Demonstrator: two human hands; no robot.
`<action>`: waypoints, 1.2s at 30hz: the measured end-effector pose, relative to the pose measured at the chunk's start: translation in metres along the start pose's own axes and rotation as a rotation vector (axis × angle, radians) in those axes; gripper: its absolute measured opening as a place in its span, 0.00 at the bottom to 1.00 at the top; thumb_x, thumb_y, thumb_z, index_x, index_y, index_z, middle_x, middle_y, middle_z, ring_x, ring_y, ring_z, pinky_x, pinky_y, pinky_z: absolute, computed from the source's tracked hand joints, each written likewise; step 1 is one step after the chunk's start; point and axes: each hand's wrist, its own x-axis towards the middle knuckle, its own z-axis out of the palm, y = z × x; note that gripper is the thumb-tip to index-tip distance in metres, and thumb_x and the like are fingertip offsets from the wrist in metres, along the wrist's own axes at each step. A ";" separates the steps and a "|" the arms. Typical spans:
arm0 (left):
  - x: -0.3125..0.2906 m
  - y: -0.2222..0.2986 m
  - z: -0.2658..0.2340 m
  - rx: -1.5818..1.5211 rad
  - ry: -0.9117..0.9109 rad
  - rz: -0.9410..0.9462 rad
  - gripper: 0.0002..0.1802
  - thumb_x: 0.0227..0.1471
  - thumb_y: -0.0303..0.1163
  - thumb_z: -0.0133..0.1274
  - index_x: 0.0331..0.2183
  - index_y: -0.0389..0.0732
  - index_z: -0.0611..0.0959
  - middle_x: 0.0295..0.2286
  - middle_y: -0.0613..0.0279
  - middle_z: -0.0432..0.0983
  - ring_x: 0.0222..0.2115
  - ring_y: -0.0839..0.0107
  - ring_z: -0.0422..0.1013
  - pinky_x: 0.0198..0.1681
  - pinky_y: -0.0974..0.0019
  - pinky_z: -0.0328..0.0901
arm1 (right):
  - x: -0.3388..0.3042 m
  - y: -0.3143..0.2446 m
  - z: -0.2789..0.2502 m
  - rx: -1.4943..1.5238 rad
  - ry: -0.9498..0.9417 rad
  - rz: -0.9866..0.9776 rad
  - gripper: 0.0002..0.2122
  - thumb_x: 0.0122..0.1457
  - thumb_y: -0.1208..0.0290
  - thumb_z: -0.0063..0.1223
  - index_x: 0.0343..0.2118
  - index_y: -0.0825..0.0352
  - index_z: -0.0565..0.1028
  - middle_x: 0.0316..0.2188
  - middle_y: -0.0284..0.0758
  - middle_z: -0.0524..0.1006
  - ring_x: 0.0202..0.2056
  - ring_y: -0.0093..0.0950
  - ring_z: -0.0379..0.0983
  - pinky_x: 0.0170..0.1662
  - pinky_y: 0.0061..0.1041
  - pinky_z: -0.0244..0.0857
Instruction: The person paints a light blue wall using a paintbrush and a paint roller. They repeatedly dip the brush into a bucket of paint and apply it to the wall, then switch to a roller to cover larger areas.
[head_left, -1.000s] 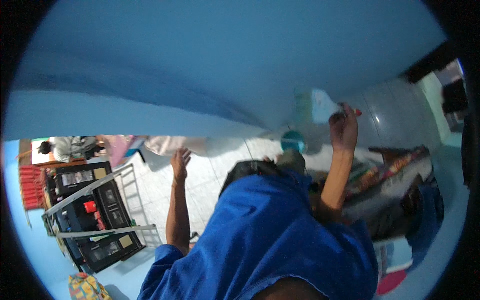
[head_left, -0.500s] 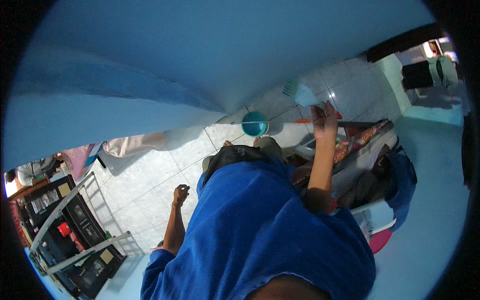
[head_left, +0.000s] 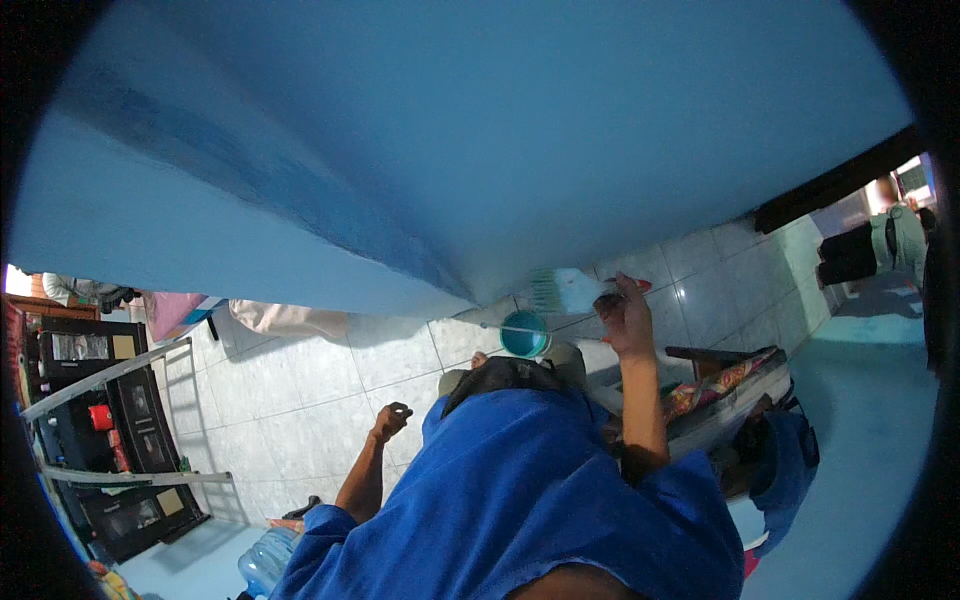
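My right hand (head_left: 628, 318) is closed around a wide paintbrush (head_left: 575, 290), its ferrule and bristles smeared pale blue and a bit of red handle showing by the fingers. The bristles point left, close to the wall corner; whether they touch the wall I cannot tell. Below the brush, a teal bucket (head_left: 523, 333) stands on the tiles near my feet with bluish liquid inside. A thin rod lies across its rim. My left hand (head_left: 391, 421) hangs low on the left, fingers curled, with nothing visible in it.
The blue wall (head_left: 600, 130) fills the top, with a darker strip along its corner. A metal ladder frame (head_left: 120, 375) stands before a black cabinet (head_left: 150, 420) at left. Piled goods (head_left: 725, 395) sit right of me. Another person (head_left: 885, 245) stands far right.
My view has shifted, so the bucket and floor sit lower in the picture. The brush has swung so that its bristles point left, nearer the wall corner. My left hand remains curled.
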 end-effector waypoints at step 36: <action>0.067 0.105 0.464 -0.733 1.436 -0.132 0.18 0.42 0.31 0.52 0.36 0.31 0.75 0.27 0.48 0.75 0.29 0.66 0.73 0.32 0.69 0.66 | 0.123 -0.007 0.020 -0.773 -0.787 1.106 0.08 0.54 0.70 0.47 0.32 0.70 0.67 0.32 0.41 0.70 0.33 0.33 0.71 0.37 0.27 0.70</action>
